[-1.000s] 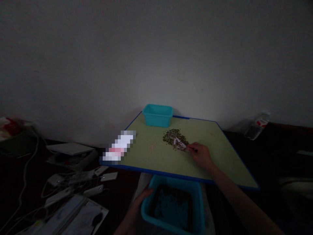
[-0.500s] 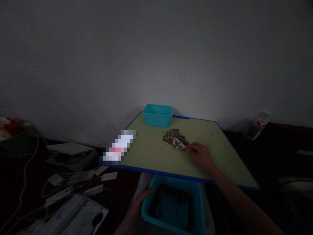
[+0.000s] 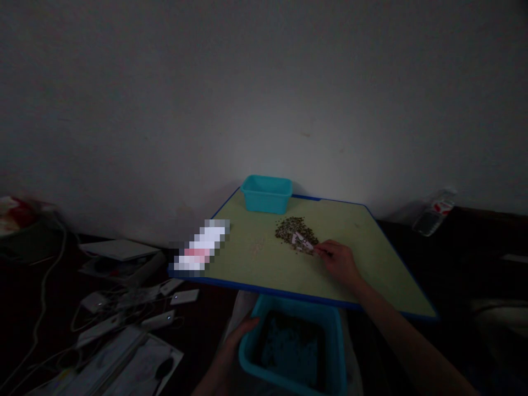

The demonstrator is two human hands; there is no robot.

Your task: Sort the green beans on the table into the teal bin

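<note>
My right hand (image 3: 337, 259) is closed in a pinch on one end of a pale pink, spoon-like tool (image 3: 302, 242). Its far end lies in a pile of small dark and light grains (image 3: 289, 226) on the pale-green tabletop (image 3: 355, 220). What the grains are is too small to tell. Below the table's front edge, my left hand (image 3: 239, 336) grips the left rim of a blue plastic basin (image 3: 339, 346), thumb at the rim and other fingers hidden. Dark bits stick to the basin's bottom. Left of the pile is a small scatter of pale grains (image 3: 258, 246).
A second blue basin (image 3: 266, 202) stands at the table's back edge by the wall. A bright, pixelated phone-like object (image 3: 200, 247) lies at the left edge. Cables and white power strips (image 3: 159, 320) lie left below. At right is a plastic bottle (image 3: 433, 217).
The tool's far end has turned slightly in the grains and shows a broader face. Both hands and the basins stay nearly in place.
</note>
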